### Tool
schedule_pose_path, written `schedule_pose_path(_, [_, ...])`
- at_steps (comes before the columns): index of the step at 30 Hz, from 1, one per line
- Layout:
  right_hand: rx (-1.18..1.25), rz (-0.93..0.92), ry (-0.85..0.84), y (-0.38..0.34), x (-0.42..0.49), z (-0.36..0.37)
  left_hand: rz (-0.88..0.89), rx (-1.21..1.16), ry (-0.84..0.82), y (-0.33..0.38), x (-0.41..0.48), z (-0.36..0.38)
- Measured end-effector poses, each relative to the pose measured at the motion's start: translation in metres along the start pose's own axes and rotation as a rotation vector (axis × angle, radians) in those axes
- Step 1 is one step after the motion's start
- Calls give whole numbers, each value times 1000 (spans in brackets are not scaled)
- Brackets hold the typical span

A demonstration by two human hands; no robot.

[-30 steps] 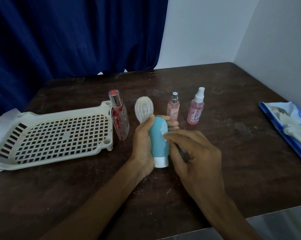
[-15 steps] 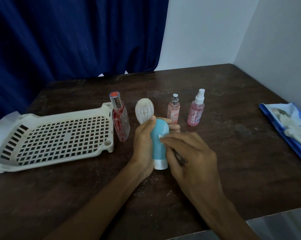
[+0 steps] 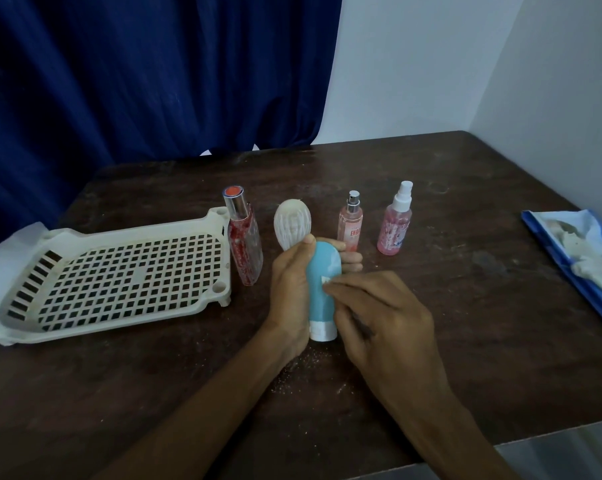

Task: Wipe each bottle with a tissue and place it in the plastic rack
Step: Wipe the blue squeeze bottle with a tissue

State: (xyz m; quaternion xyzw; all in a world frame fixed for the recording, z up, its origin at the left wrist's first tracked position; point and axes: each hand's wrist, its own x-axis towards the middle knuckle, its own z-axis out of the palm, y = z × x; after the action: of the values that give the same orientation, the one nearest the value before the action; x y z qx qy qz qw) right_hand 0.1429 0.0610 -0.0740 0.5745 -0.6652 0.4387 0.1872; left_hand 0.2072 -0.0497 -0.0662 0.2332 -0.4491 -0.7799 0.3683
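My left hand [image 3: 289,292] grips a light blue squeeze bottle [image 3: 322,271], held cap end toward me above the table. My right hand [image 3: 382,327] presses a small white tissue [image 3: 325,280] against the bottle's side; most of the tissue is hidden under my fingers. The cream plastic rack [image 3: 119,275] lies on the left with nothing in it. Standing behind my hands are a tall red-flecked bottle [image 3: 244,244], a white ribbed bottle [image 3: 291,225], a small pink spray bottle [image 3: 351,221] and a pink pump spray bottle [image 3: 396,223].
The dark wooden table [image 3: 466,323] carries a blue tissue packet [image 3: 583,265] with white tissues at its right edge. White crumbs are scattered under my hands. A blue curtain hangs behind, and white walls close the back right corner.
My right hand has slid the tissue a little along the blue bottle's side. My left hand keeps the same hold on the bottle.
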Motion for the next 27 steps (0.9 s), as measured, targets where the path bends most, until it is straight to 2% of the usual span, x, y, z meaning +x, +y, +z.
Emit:
schedule_pose_path(7, [-59,62,41,10,6,-3,15,30,1,-3,-2,4])
schedule_pose_path(14, [-21,-9,10,1,2,0,21,13,-3,0,-2,3])
schedule_pose_path(20, [-70,64,43,10,9,-1,58,102,25,-5,-1,3])
schedule_pose_path(27, [-16,2,20,1,4,2,58,58,0,-2,-1,2])
